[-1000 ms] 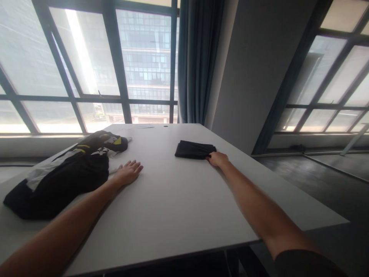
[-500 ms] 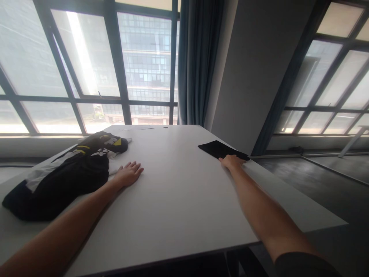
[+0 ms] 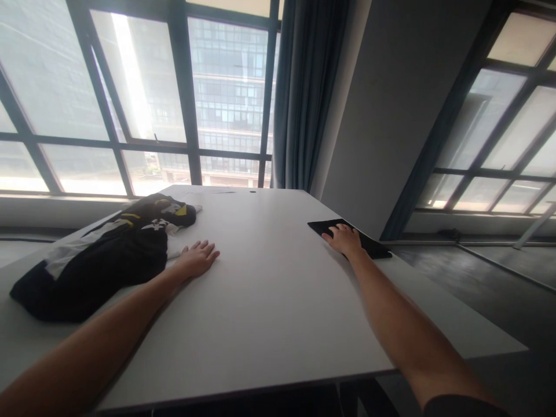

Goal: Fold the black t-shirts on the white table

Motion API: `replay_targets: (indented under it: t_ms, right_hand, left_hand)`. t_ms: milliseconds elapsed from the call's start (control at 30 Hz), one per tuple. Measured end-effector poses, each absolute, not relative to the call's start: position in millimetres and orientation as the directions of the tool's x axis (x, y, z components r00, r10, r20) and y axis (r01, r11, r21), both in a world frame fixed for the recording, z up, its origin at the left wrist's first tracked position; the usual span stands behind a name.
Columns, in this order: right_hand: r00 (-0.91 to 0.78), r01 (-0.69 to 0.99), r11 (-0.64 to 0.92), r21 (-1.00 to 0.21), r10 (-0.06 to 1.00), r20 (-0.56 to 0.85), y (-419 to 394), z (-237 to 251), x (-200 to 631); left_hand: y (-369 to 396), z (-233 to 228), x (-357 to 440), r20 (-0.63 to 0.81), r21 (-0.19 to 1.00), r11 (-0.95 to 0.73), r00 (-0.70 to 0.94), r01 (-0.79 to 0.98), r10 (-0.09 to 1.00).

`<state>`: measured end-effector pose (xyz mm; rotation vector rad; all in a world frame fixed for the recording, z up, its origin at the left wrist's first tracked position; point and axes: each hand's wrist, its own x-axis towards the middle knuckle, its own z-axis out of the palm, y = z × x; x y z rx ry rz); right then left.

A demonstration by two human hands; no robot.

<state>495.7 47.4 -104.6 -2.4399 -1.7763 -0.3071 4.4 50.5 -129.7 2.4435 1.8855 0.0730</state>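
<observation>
Tall windows (image 3: 130,98) and a curtain (image 3: 304,92) stand behind the white desk (image 3: 269,313), whose middle and near part lie bare. By the right edge a flat black cloth (image 3: 369,246) lies under the right hand (image 3: 345,238), palm down, fingers spread, gripping nothing. Half a second ago that hand was only at the cloth's near edge. The left hand (image 3: 198,258) rests flat and released just beside a dark clothes heap (image 3: 95,263) at the left edge. No writing is readable.

Bare table (image 3: 269,301) between clothes heap (image 3: 95,260)
</observation>
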Motion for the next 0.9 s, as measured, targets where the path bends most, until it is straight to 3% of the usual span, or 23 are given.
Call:
replay_targets:
  t_ms: [67,200,467,567,700,900]
  right_hand:
    - [0.190,0.981,-0.193,0.012,0.971,0.144,50,-116,499]
    - [0.199,0.977,-0.201,-0.077,0.979,-0.037,57,-131,503]
    - [0.381,0.918,-0.380,-0.116,0.925,-0.018,56,-117,500]
    - [0.466,0.882,-0.459,-0.104,0.883,0.059,51,-111,508]
    - [0.415,0.909,-0.408,-0.078,0.881,0.227,49,-120,522]
    - [0.350,0.932,-0.333,-0.145,0.930,0.110,56,-132,531]
  left_hand:
    - [51,-130,4,0.016,0.076,-0.258,0.257,0.963,0.966]
    - [52,-131,4,0.023,0.082,-0.260,0.259,0.962,0.966]
    - [54,-134,2,0.039,0.084,-0.260,0.258,0.962,0.965]
    - [54,-136,1,0.053,0.085,-0.265,0.261,0.961,0.964]
    - [52,-132,4,0.020,0.081,-0.258,0.257,0.963,0.966]
    - [47,-127,4,0.003,0.085,-0.243,0.243,0.966,0.970]
